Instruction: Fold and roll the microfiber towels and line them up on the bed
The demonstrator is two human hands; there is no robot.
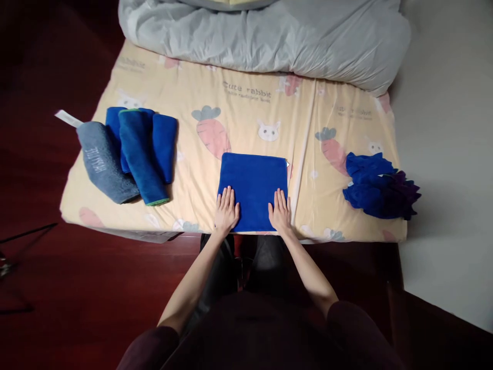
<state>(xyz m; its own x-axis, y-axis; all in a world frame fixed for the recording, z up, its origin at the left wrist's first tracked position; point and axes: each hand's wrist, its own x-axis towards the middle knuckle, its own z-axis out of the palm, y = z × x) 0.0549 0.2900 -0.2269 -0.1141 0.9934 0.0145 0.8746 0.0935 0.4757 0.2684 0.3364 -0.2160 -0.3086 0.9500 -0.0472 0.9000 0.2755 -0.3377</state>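
Observation:
A blue towel [253,180] lies flat in a near-square at the front edge of the bed, a small white tag at its upper right. My left hand [227,209] rests on its lower left side, fingers stretched out. On the lower right side lies my right hand [280,209], also flat with its fingers out. Off to the left are folded or rolled towels: a grey-blue one [106,162] with lettering, a blue one with green edging [142,156] and plain blue ones [165,146] partly beneath. A crumpled heap of blue and purple cloths [377,187] sits at the right.
The bed's yellow sheet [246,123] carries carrot and rabbit prints. A grey quilt [262,38] is bunched along the far side. Dark red floor [96,288] shows at the left and front, and a pale wall [447,154] stands at the right.

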